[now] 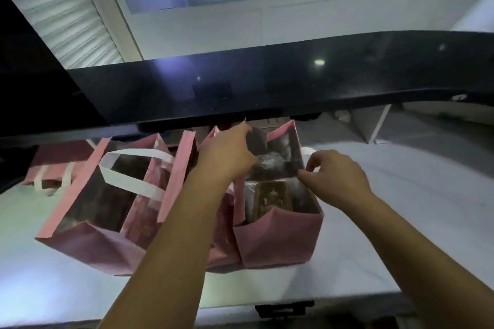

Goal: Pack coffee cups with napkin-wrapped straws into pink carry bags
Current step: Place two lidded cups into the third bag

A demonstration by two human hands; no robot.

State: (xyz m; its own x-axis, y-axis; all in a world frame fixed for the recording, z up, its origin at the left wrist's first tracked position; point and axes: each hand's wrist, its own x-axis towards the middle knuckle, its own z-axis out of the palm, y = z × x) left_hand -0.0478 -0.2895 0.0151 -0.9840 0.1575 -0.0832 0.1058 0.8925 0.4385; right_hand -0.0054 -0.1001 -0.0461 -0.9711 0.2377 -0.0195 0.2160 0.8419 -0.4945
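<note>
Several pink carry bags stand on the white counter. The right bag is open, and a brown coffee cup lid shows inside it, with a pale napkin bundle behind. My left hand grips the far left part of this bag's rim. My right hand pinches the bag's right rim between thumb and fingers. A larger pink bag with a white handle stands open to the left; its contents are dark and unclear.
A black raised shelf overhangs the bags' far side. Another pink bag lies at the far left under it. White cabinets and windows rise behind. The counter's front edge is near me, with bare counter to the right.
</note>
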